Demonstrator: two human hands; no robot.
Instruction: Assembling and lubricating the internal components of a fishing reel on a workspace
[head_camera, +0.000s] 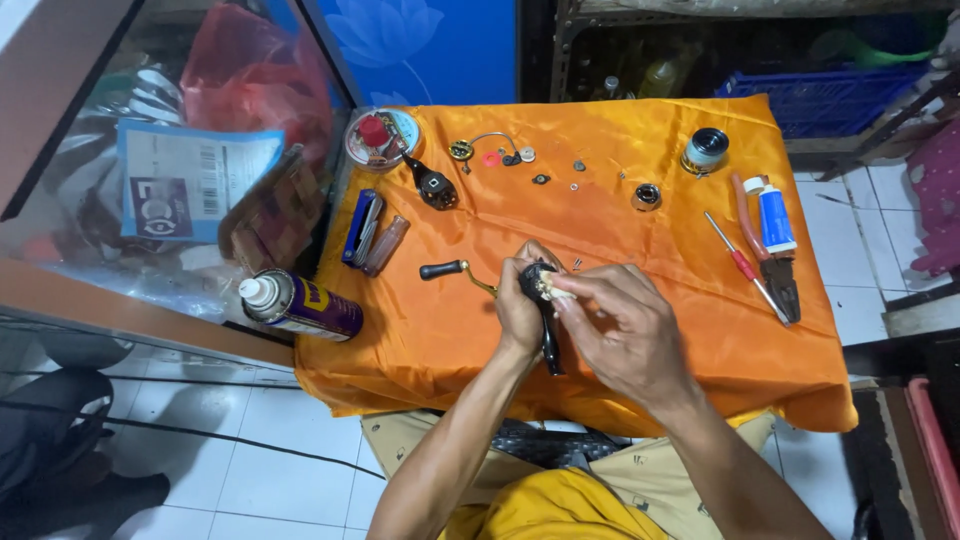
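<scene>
A person seated at a small table (700, 340) draped in orange cloth works on a black fishing reel (540, 290), held just above the cloth near the table's front middle. The left hand (520, 305) is wrapped around the reel body, gripping it. The right hand (620, 325) has its fingertips (562, 295) pinched narrow on a pale part at the reel's top. The reel's crank handle (445, 269), with a black knob, sticks out to the left.

At the back of the cloth lie small loose parts (545, 170), a round tin (380, 138), a black side cover (436, 188) and a spool (705, 148). A red-handled screwdriver (740, 265), pliers (775, 270) and a blue-and-white tube (772, 215) lie at the right. A spray can (300, 305) lies on its side at the left front corner.
</scene>
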